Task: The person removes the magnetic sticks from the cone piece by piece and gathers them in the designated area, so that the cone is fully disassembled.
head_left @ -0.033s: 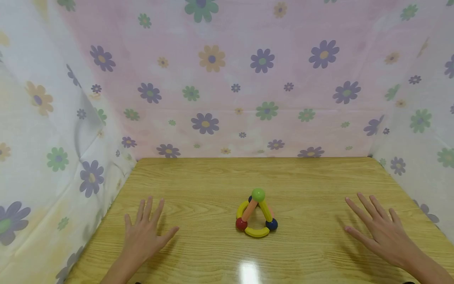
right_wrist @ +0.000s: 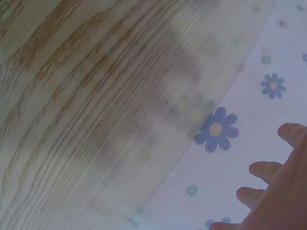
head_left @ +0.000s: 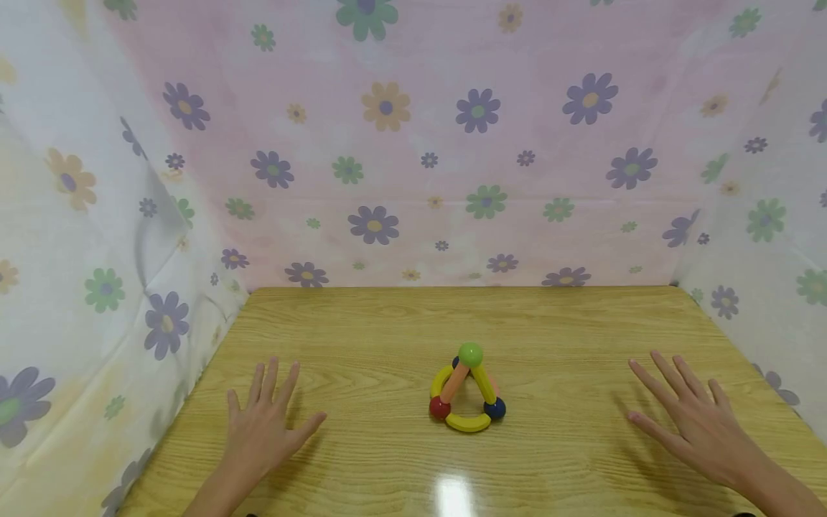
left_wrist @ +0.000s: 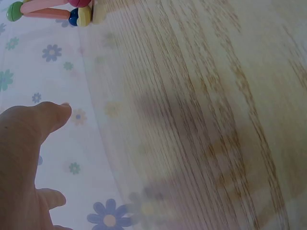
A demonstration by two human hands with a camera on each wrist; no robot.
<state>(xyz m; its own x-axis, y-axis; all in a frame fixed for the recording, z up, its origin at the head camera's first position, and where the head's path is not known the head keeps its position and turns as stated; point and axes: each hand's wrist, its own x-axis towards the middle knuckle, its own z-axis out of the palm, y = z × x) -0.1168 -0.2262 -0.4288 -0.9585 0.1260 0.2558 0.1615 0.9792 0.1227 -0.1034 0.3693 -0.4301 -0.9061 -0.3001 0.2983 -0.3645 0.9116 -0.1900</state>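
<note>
A small pyramid of toy rods and balls (head_left: pixel 469 424) stands on the wooden table, with a green ball on top, red and dark blue balls at its base corners, curved yellow rods between them, and straight orange and yellow rods rising. To its left, the left hand (head_left: pixel 261 427) has its fingers spread and holds nothing. On the other side the right hand (head_left: pixel 701 431) is likewise spread, apart from the pyramid. Part of the pyramid (left_wrist: pixel 48 13) shows at the top left of the left wrist view. The right wrist view has only fingers (right_wrist: pixel 266 170), table and cloth.
The wood-grain table (head_left: pixel 362 323) meets a pink flowered cloth (head_left: pixel 426 143) at its back edge. White flowered cloth (head_left: pixel 71 237) hangs along the left side, and more hangs on the right. A bright light reflection lies on the tabletop near the front.
</note>
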